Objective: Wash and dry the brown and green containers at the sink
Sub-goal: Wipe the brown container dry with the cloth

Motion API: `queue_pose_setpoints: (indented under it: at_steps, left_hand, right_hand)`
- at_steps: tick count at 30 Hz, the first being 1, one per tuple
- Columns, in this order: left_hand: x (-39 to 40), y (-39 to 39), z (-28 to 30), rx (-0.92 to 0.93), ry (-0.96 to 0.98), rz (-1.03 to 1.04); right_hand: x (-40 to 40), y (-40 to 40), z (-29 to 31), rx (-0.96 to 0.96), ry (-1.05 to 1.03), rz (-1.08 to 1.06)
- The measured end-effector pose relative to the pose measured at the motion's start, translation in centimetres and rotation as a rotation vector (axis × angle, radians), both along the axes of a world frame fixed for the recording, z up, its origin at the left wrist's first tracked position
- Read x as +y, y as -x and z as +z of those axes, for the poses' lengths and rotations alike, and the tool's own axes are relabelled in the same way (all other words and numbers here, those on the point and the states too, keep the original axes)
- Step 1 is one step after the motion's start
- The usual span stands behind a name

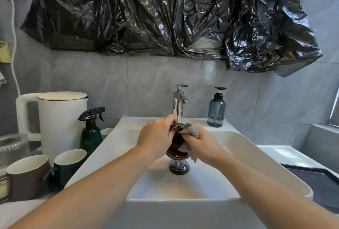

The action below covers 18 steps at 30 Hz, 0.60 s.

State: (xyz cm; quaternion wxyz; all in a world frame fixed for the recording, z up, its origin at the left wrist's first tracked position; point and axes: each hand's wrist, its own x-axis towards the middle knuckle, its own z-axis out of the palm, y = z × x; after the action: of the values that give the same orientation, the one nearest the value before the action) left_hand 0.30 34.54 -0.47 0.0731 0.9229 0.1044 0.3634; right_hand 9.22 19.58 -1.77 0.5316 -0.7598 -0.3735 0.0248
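Two hands at work over the sink [247, 146]; our left hand [156, 137] grips the brown container [174, 146] by its rim, held on its side above the drain [178, 167]; our right hand [201, 141] clamps a grey cloth [192, 131] and presses it into the container's mouth; whether we are scrubbing or drying, we cannot tell, since no water shows at the tap [178, 104]; one brown mug [25, 175] and one green mug [68, 162] wait on the table at left, apparently untouched; we judge the task about midway at best.
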Motion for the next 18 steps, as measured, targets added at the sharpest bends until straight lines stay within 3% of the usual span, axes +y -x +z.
queue_pose_setpoints:
  at_steps: [6, 11, 13, 18]
  left_hand:
    - [-0.9, -0.2, 0.0, -0.069, 0.086, -0.122]
    - [-0.7, 0.0, -0.5, 0.118, 0.031, -0.321]
    - [-0.8, -0.3, -0.8, 0.171, -0.016, -0.289]
    - [-0.5, -0.9, -1.1, 0.041, -0.088, -0.191]
  right_hand:
    - [-0.1, -0.1, 0.4, -0.015, -0.029, -0.12]
    - [-0.4, -0.4, 0.8, 0.025, -0.023, -0.223]
    - [-0.5, -0.2, 0.9, 0.05, -0.033, -0.214]
    - [-0.4, 0.1, 1.0, 0.106, -0.081, -0.183]
